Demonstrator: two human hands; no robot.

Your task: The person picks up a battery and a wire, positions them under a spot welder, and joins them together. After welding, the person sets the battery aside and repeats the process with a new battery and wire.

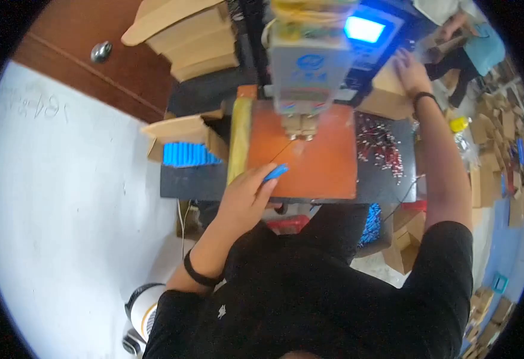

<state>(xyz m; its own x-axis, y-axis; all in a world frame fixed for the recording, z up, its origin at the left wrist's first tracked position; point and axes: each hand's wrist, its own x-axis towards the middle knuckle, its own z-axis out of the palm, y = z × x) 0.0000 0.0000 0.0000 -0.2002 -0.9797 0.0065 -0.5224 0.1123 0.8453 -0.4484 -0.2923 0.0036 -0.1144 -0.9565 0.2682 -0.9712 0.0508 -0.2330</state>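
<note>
My left hand (245, 194) pinches a small blue cylinder (275, 173), which looks like a battery cell, over the orange work mat (327, 167). A thin dark line, perhaps a wire, runs from near its fingers toward the metal tips (301, 136) of the bench machine (306, 66). At the upper right, my right hand (412, 73) reaches beside the machine's lit control panel (364, 30), over a cardboard box (387, 96). Its fingers look stretched out, and nothing shows in them. Whether they touch the box or panel is unclear.
A carton of blue cylinders (190, 154) stands left of the mat. Small red-and-white leads (384, 146) lie in a heap on the right of the black table (381, 190). Below it are blue pieces (370, 226) and an open carton (405, 245). Another person (474, 51) is farther right.
</note>
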